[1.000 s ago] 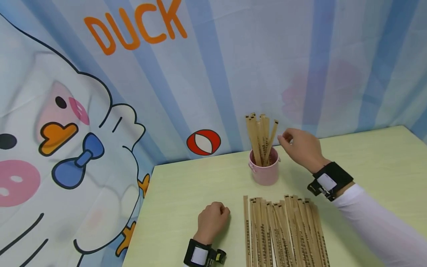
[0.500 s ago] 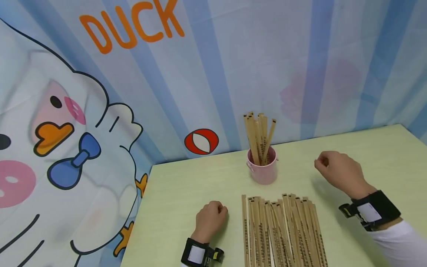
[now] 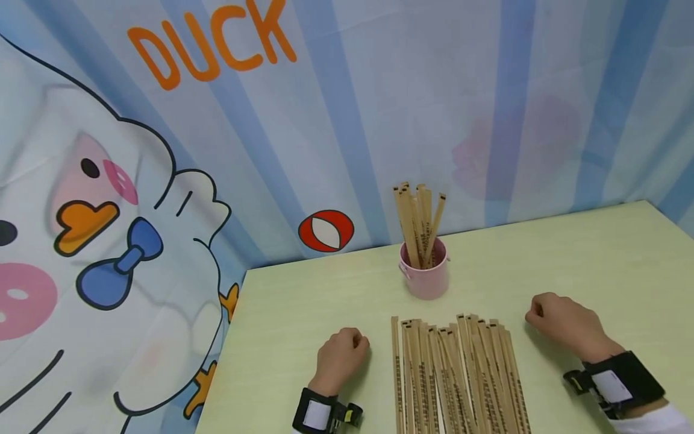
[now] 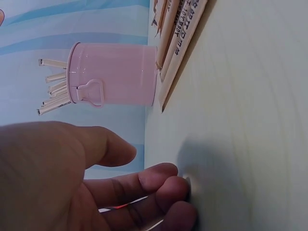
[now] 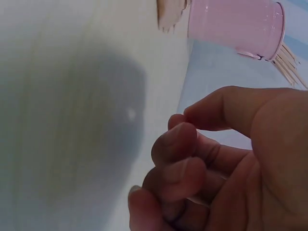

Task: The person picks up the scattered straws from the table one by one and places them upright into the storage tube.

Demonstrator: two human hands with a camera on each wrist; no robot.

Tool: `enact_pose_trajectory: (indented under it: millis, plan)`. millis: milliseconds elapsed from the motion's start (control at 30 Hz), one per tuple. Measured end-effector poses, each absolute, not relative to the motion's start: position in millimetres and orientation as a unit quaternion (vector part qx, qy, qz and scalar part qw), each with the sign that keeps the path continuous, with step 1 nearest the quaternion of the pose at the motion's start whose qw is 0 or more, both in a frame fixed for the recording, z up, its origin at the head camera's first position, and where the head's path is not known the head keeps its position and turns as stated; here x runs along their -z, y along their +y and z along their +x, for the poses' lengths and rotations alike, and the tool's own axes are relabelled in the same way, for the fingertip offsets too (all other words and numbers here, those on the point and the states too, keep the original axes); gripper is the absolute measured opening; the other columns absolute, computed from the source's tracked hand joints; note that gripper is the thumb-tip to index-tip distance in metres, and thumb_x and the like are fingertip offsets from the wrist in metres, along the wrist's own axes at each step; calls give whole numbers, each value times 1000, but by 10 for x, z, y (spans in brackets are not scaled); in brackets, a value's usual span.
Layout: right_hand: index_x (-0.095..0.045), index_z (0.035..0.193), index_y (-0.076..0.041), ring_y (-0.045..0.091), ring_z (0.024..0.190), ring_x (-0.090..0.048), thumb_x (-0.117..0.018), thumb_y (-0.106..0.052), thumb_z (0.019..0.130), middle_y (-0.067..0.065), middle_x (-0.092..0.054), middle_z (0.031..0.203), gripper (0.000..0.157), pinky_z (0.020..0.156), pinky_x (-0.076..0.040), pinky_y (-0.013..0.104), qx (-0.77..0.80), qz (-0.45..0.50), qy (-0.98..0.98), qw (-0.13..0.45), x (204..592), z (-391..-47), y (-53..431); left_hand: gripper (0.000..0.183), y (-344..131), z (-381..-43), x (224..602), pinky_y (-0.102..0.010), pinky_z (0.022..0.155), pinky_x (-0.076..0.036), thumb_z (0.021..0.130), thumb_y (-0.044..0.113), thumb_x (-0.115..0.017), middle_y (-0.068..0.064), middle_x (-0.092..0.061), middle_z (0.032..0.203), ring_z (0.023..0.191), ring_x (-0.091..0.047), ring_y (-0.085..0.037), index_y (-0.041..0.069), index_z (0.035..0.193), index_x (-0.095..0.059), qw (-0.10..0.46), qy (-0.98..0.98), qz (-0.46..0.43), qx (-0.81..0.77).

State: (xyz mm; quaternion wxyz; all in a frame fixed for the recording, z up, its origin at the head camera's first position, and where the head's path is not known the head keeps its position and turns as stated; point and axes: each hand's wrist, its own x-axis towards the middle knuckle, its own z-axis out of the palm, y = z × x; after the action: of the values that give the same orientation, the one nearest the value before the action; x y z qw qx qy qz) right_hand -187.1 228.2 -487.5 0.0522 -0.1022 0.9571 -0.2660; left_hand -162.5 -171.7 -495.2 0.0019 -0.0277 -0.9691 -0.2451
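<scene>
- The person's left hand lies to the left of a row of long, slim, tan packets with dark print, its fingers loosely curled around nothing; in the left wrist view, the fingertips seem to meet the pale yellow-green, faintly grained surface.
- The right hand is beyond the row's right side, apart from it, fingers bent in and holding nothing; whether it touches the surface, I cannot tell.
- The row lies flat between the two hands, packets side by side, some overlapping, running off the lower edge of the head view.
- Behind the row stands a small, round, pink bucket with side handles, upright, with a bunch of similar tan packets leaning inside it, their upper ends above the rim.
- Each wrist wears a black band.
- A blue-striped cloth backdrop with a printed white duck hangs behind the surface.
</scene>
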Motion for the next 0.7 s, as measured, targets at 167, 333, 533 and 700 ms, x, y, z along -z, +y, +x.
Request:
enact_pose_trajectory:
  millis: [167, 333, 533, 700]
  plan:
    - [-42, 61, -14, 13, 50, -30, -49, -12, 86, -4, -31, 55, 25, 48, -22, 30, 256, -89, 960, 67, 4973, -1847, 2257, 24, -1717, -1621, 4952, -26, 41, -27, 88, 15, -56, 4, -44, 53, 45, -38, -9, 12, 64, -58, -4, -967, -30, 252]
    - [-42, 61, -14, 13, 50, -30, -48, -12, 85, -4, -31, 55, 24, 48, -23, 30, 259, -87, 960, 62, 5009, -1840, 2245, 25, -1724, -1617, 4959, -26, 41, -27, 88, 15, -55, 5, -42, 52, 44, -37, -9, 13, 63, -56, -7, -967, -29, 252]
    - [-45, 63, -13, 14, 50, -33, -49, -12, 85, -3, -33, 55, 22, 48, -24, 30, 262, -83, 959, 67, 4996, -1849, 2240, 27, -1729, -1617, 4953, -26, 40, -27, 88, 15, -55, 5, -42, 52, 43, -37, -9, 14, 61, -54, -2, -968, -33, 251]
    - [-46, 64, -13, 14, 51, -34, -49, -13, 86, -3, -34, 56, 22, 48, -25, 30, 262, -81, 959, 71, 5000, -1845, 2245, 26, -1679, -1600, 4945, -25, 40, -27, 88, 17, -55, 5, -43, 52, 43, -37, -9, 14, 62, -55, -6, -969, -44, 244]
